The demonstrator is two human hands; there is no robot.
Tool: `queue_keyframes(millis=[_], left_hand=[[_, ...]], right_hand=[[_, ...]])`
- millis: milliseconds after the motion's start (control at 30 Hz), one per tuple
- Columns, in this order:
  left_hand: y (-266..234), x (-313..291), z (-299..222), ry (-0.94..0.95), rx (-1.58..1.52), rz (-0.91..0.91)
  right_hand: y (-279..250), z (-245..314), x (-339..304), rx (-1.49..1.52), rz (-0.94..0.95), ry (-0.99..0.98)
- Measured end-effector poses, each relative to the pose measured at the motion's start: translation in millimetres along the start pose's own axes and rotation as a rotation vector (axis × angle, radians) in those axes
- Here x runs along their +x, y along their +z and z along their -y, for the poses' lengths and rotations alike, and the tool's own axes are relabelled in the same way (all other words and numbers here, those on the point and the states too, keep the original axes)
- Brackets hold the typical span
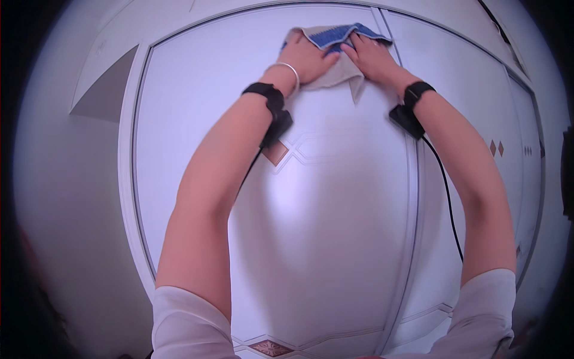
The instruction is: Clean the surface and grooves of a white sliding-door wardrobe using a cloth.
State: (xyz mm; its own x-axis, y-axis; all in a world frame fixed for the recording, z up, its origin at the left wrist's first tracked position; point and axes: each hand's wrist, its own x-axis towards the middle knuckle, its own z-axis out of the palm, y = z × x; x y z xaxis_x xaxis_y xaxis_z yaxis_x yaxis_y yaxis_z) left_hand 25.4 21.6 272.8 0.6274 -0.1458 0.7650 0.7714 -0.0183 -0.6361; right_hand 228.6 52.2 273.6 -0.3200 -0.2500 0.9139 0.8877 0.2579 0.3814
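Observation:
High up on a white sliding door (335, 227), a cloth (335, 78) in blue and beige lies bunched against the panel. One corner of it hangs down in a point. My left hand (304, 58) presses on the cloth's left side, its fingertips partly covered by a fold and its thumb pointing right. On the right side, my right hand (372, 58) holds the cloth, its fingers partly under the blue edge. The two thumbs are close together. A pale bangle (294, 75) circles my left wrist.
Black straps with small boxes sit on both wrists; a cable (448, 179) trails from the right one. A vertical door edge (414, 197) runs right of the cloth. Brown diamond inlays (276, 154) decorate the panels. A recess (107, 90) opens in the wall at left.

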Motion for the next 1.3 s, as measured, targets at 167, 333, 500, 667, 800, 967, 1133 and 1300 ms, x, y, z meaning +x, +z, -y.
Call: queue_keyframes(millis=[167,333,500,667,800,967,1133,1300], left_hand=[[-20.3,-36.5,68.0,-0.184,0.217,0.099],[-50.9,-143.0,142.4,-0.422,0.189,0.204],[-63.0,-203.0,178.7,-0.521,0.253,0.166],[-58.3,-181.8,182.6,-0.441,0.225,0.222],[-36.7,-116.5,152.3,-0.274,0.174,0.174],[-25.0,1.3,70.7,-0.056,0.131,0.196],[-26.9,36.8,7.5,0.008,0.024,0.35],[-31.9,4.0,62.7,-0.034,-0.03,0.226]], right_hand=[[24.0,61.3,49.0,0.062,0.011,-0.078],[42.8,192.2,68.8,0.153,0.115,-0.269],[43.1,260.7,61.8,0.172,0.126,-0.352],[36.7,226.2,68.7,0.171,0.157,-0.312],[31.1,151.6,70.1,0.073,0.144,-0.189],[8.2,21.6,61.9,0.05,0.092,0.031],[-8.8,-27.1,49.2,-0.298,0.3,0.046],[17.4,15.6,79.8,-0.16,0.162,0.431]])
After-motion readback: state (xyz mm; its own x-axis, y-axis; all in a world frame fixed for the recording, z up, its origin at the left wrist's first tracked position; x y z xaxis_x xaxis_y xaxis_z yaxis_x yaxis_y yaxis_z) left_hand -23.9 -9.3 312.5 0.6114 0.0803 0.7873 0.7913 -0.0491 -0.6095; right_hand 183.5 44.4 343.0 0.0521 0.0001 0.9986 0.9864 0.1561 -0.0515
